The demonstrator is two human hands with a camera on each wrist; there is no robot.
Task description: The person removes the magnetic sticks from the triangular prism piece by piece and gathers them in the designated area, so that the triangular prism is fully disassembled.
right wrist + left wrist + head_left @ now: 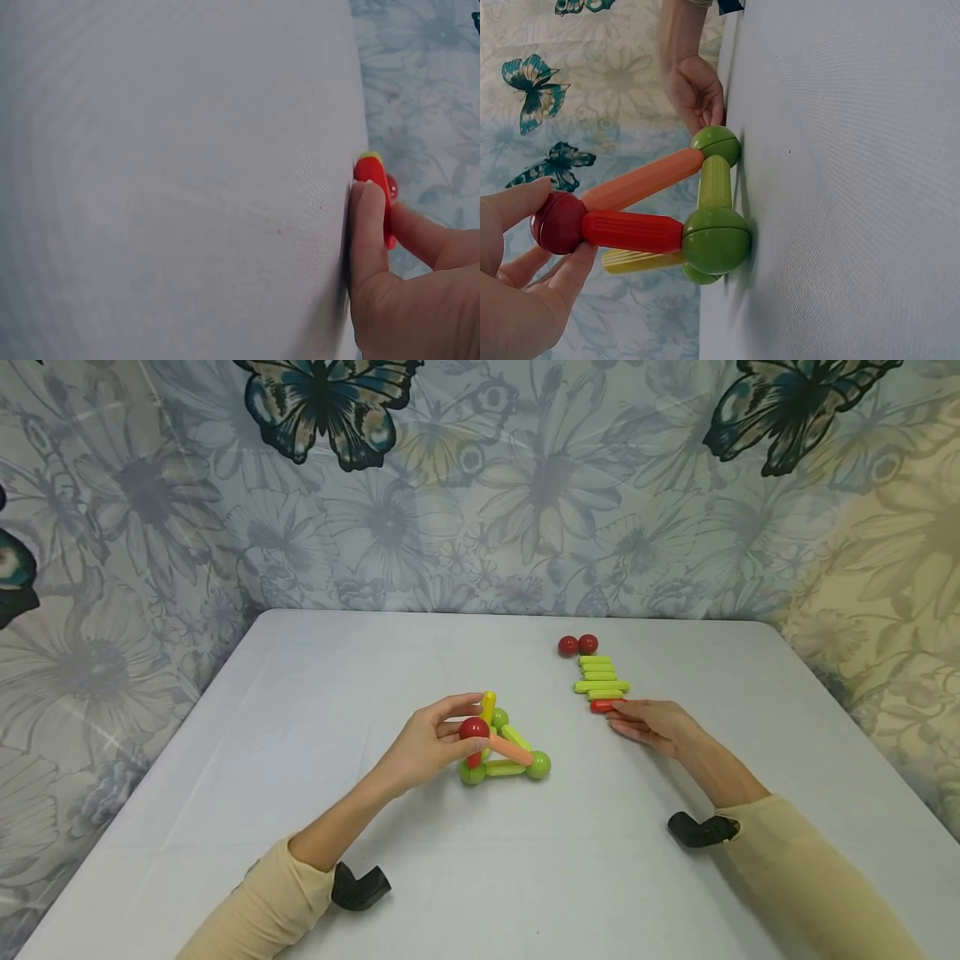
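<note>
Pinching the right end of a red rod (598,707) in the right hand (651,724), with thumb and fingers bending around it and nothing but the rod filling the gap. Leaving the rod's left end showing; lying crosswise there, with the long axis running left to right and that end pointing leftward. Being far nearer to the right hand than to the left; sitting to the right of the frame (506,768) and somewhat farther across the table (300,693), well apart from it. Not showing clearly any contact or gap between rod and table. Gripping the red ball (474,728) atop the frame in the left hand (431,742), opening thumb and fingers only as wide as the ball. Seeing an orange rod (513,751) slanting down rightward from that ball, and a yellow rod (488,703) rising from the far green ball (500,718), with its upper end showing just beside the left fingertips and seemingly apart from the red ball. Seeing also, beyond the right hand, green rods (600,677) lying roughly parallel to the red rod in a row stretching away, with two more red balls (588,644) resting at the far end.
</note>
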